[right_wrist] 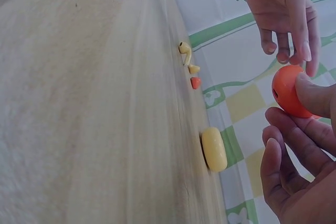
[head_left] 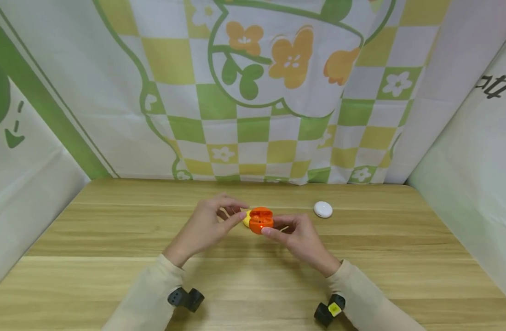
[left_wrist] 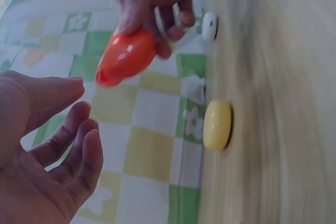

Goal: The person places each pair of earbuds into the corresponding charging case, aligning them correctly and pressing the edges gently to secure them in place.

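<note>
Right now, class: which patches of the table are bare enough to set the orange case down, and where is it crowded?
Bare wood shows along the table near edge between the sleeves, and at both side ends. It is crowded mid-table: the orange case, yellow case, small earbuds and white case.

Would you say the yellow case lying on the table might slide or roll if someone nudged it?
The yellow case looks smooth and glossy, so it would probably slide on the wooden table. Its flattened pebble shape suggests it would skid rather than roll. It probably feels light.

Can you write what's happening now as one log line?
right hand: holds orange case | left hand: open beside it | yellow case: on table
</note>
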`<state>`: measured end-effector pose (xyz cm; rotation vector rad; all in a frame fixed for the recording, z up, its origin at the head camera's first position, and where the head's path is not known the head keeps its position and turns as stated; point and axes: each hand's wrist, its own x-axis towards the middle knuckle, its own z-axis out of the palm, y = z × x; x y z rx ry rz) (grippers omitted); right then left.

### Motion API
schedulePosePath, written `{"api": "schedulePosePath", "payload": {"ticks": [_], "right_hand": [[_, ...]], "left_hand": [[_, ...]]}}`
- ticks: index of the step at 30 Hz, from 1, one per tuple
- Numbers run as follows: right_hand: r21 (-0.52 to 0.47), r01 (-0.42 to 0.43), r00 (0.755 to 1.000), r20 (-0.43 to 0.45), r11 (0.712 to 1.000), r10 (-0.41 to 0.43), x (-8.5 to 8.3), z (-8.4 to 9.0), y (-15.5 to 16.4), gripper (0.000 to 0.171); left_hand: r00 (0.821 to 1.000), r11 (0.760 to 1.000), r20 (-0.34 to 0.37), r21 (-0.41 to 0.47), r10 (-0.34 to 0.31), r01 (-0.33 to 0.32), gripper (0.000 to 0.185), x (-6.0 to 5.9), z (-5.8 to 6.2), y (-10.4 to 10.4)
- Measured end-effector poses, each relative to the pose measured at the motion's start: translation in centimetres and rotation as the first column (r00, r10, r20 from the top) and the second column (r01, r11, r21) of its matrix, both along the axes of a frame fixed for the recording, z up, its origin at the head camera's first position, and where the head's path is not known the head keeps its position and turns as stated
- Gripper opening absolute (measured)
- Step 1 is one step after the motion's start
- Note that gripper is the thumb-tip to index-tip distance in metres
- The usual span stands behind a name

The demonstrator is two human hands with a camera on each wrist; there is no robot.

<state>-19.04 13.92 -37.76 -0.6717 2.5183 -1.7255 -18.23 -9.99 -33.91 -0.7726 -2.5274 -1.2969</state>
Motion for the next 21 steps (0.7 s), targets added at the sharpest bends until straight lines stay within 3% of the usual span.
{"api": "schedulePosePath", "payload": {"ticks": [6, 11, 16, 21], "right_hand": [[0.004, 0.008, 1.0, 0.01, 1.0, -0.008, 0.0, 0.0, 0.0, 0.022], [0.002, 0.006, 1.0, 0.012, 1.0, -0.006, 0.0, 0.0, 0.0, 0.021], [-0.009, -0.003, 1.0, 0.011, 1.0, 0.003, 0.1, 0.0, -0.1, 0.02], [-0.018, -0.018, 1.0, 0.011, 1.0, 0.018, 0.1, -0.1, -0.2, 0.019]], "left_hand": [[0.993, 0.994, 0.041, 0.004, 0.113, -0.113, 0.019, -0.9, -0.2, -1.8], [0.98, 0.973, 0.04, -0.135, 0.193, -0.186, 0.021, -1.5, -1.2, -3.4], [0.97, 0.93, 0.071, -0.307, 0.232, -0.2, 0.026, -2.0, -2.2, -4.4], [0.97, 0.902, 0.069, -0.388, 0.234, -0.19, 0.029, -2.4, -3.1, -4.7]]}}
